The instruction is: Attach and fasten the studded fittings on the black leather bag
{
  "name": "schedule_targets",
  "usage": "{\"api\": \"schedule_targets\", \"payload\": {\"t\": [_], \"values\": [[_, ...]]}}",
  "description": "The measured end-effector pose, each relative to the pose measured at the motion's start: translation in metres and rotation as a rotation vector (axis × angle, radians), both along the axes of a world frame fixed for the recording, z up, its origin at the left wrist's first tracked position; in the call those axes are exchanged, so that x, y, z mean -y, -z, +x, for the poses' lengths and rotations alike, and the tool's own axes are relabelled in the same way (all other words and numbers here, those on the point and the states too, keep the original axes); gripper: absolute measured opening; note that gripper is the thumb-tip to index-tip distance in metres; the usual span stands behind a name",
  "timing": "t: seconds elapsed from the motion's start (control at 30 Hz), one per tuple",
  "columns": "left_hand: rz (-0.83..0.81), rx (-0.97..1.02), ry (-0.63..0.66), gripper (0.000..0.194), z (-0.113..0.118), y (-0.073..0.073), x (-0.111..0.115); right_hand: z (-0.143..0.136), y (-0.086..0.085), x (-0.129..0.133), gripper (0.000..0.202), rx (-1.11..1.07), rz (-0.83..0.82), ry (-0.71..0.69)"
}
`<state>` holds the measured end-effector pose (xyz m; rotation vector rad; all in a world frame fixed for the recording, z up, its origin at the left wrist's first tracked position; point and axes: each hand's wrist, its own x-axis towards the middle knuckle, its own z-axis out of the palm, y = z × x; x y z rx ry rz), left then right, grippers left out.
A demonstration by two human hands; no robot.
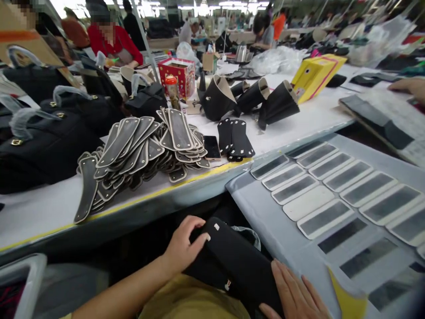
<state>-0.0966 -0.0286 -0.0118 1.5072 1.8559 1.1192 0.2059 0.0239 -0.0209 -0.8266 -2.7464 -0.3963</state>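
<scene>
A black bag-like piece (239, 259) with small white tabs and a metal fitting lies across the person's lap, tilted down to the right. My left hand (184, 243) grips its upper left end, thumb and fingers pinched at the edge beside a white tab. On its lower right part rests my right hand (294, 292), palm down, with the thumb apart from the other fingers. A strip of clear plastic (250, 235) shows behind the piece.
Ahead, a white table (53, 212) bears grey pale-edged panels (119, 146), a phone (211, 147), black panels (241, 139) and black bags (49, 133). Rectangular pieces (308, 201) lie on the grey board at right. A plastic bin (40, 270) stands lower left. Other people work beyond.
</scene>
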Motion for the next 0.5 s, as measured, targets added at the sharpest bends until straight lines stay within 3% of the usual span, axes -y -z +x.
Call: {"api": "schedule_targets", "payload": {"t": [0.1,0.2,0.37,0.5], "values": [[-0.197,0.305,-0.15,0.022,-0.021,0.006,-0.002,-0.016,-0.007,0.0,0.062,0.046,-0.055,0.006],[-0.325,0.482,-0.088,0.026,-0.024,0.004,-0.009,-0.034,-0.013,-0.001,0.063,0.067,-0.106,0.031],[-0.445,0.527,0.02,0.033,-0.021,-0.003,-0.02,-0.048,-0.017,0.0,0.066,0.069,-0.175,0.083],[-0.541,0.411,0.127,0.037,-0.026,-0.004,-0.03,-0.051,-0.019,0.003,0.07,0.071,-0.247,0.144]]}}
